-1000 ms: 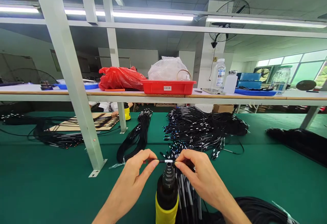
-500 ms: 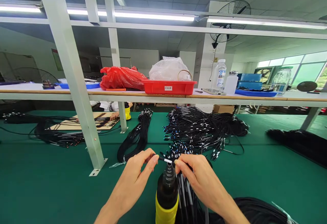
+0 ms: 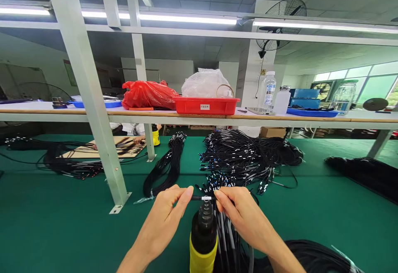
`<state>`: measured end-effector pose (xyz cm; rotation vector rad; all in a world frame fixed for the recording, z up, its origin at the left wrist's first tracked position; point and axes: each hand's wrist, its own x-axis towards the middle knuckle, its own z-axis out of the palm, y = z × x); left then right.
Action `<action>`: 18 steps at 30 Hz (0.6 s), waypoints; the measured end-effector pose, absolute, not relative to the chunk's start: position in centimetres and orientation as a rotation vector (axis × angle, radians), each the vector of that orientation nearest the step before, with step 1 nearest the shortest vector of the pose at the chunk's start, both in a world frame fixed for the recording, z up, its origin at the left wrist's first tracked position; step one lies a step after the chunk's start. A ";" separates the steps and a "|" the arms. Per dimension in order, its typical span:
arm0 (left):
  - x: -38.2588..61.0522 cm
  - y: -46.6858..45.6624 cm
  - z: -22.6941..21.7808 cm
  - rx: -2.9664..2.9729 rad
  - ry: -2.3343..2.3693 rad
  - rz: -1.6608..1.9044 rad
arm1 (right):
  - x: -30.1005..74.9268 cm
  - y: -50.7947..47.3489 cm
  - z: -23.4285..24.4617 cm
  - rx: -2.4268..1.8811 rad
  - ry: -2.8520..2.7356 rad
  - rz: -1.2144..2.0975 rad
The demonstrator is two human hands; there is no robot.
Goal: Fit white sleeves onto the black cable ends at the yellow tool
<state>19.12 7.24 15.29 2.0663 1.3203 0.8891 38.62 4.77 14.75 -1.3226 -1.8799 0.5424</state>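
My left hand (image 3: 168, 217) and my right hand (image 3: 238, 213) pinch the two ends of a thin black cable tip with a white sleeve (image 3: 205, 198), held level between them. Directly under it stands a black ribbed nozzle on a yellow-bodied tool (image 3: 203, 233), pointing up at the sleeve. Beneath my right hand a bundle of black cables (image 3: 228, 240) runs toward me. A big heap of black cables with white-banded ends (image 3: 245, 157) lies just beyond my hands on the green bench (image 3: 62, 223).
A tied black cable bundle (image 3: 166, 165) lies left of the heap beside a white frame post (image 3: 93, 111). A shelf (image 3: 280, 118) above holds a red tray (image 3: 205, 106), red bag, bottles and blue trays. Another person's hand and a cable board (image 3: 124, 145) sit at the far left.
The cable tip dipped at an angle half a second ago and is level again over the nozzle. Both hands stay in nearly the same place.
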 end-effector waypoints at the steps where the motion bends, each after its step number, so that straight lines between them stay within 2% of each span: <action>1: 19.1 7.3 15.2 2.073 1.312 0.886 | 38.6 4.9 14.7 -1.323 -1.870 0.547; 18: 18.3 5.6 15.1 2.064 1.276 0.803 | 38.6 3.3 14.5 -1.269 -1.842 0.664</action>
